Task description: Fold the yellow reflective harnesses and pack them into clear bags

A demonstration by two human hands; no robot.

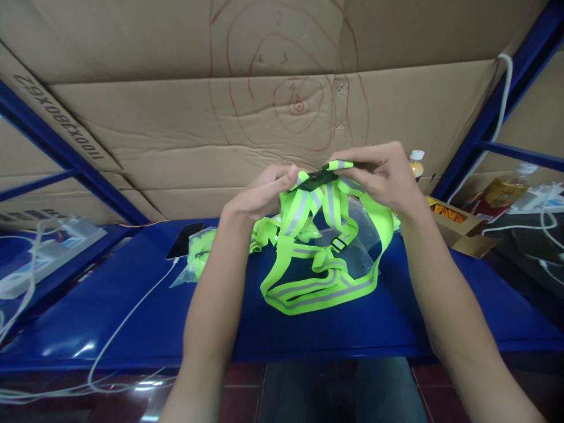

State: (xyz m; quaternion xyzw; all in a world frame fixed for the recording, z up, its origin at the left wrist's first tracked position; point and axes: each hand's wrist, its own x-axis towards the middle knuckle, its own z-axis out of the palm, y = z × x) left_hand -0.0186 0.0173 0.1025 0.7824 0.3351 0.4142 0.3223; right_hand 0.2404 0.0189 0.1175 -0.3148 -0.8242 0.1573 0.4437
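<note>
Both hands hold up a neon-yellow reflective vest (326, 294) made of straps with grey stripes. My left hand (268, 191) is closed on the upper left of the straps, thumb on top. On the other side, my right hand (374, 170) pinches a short strap end beside a black buckle (317, 175) between the hands. The lower straps hang in loops down to the blue table. A black strap slider (338, 244) shows on one strap. Behind the vest lies a clear plastic bag (363, 220), partly covered.
Left of the vest are a bagged neon-yellow item (200, 252) and a black phone (185, 239) with a white cable. A power strip (57, 252) is at far left. An open cardboard box (458, 226) and bottles (416, 163) stand right. Cardboard (176, 129) backs the blue table (145, 311).
</note>
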